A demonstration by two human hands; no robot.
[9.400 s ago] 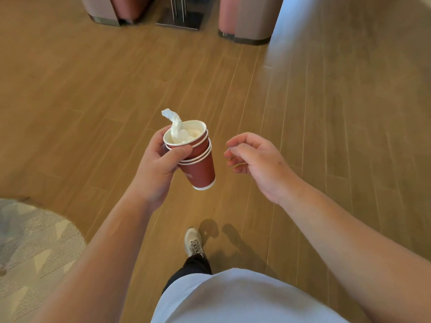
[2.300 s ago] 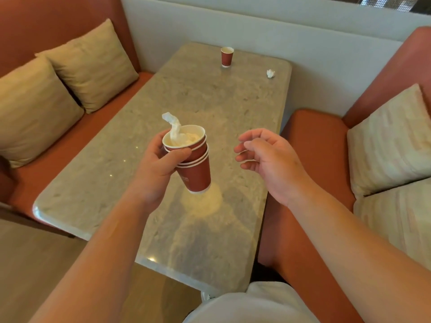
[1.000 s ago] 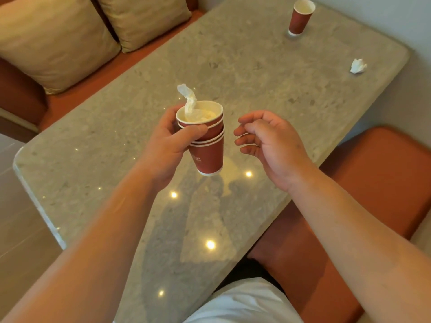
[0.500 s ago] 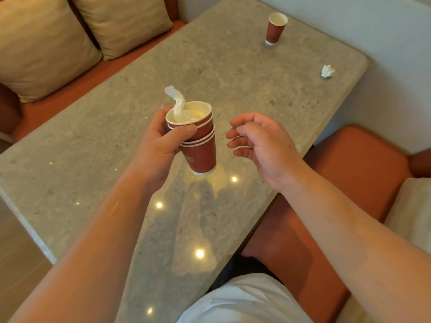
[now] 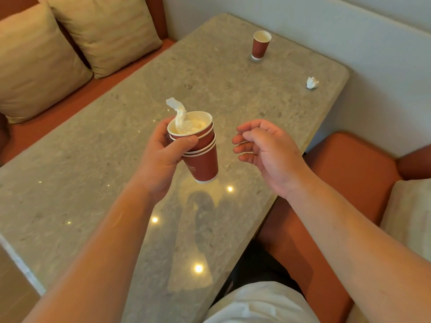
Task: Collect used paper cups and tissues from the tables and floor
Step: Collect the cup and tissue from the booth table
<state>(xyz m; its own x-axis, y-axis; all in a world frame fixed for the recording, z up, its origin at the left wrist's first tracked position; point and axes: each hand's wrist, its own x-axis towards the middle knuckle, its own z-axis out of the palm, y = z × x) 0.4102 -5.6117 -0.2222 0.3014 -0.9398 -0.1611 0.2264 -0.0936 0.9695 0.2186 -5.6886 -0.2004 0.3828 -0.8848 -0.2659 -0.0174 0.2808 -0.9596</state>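
I judged that I was in the middle of the collecting, at the moment of approach to a new surface (image 5: 98, 159), with two pieces of litter on it not yet taken. My left hand (image 5: 161, 157) gripped the stack of cups (image 5: 201, 155), the thumb across the front just under the rims and the fingers curled behind it. My right hand (image 5: 265, 148) held nothing; its fingers hung loosely curled, just beside the stack and not touching it.

The next move, as I saw it, called for a long reach of the free right hand over the surface, because both targets were at the far end. The single cup (image 5: 260, 46) stood upright near the far edge, close to the wall. The crumpled tissue (image 5: 312, 82) lay to the right of it, near the right edge and well apart from the cup. I thought it needed a lean forward, or some steps along the bench (image 5: 349, 164).

The stack was of red paper cups with white rims and a pale inside, held a little tilted above the surface. A twisted white tissue (image 5: 178, 113) stood out of the top cup on its left side. The single cup looked the same kind; I could not tell if anything was left in it.
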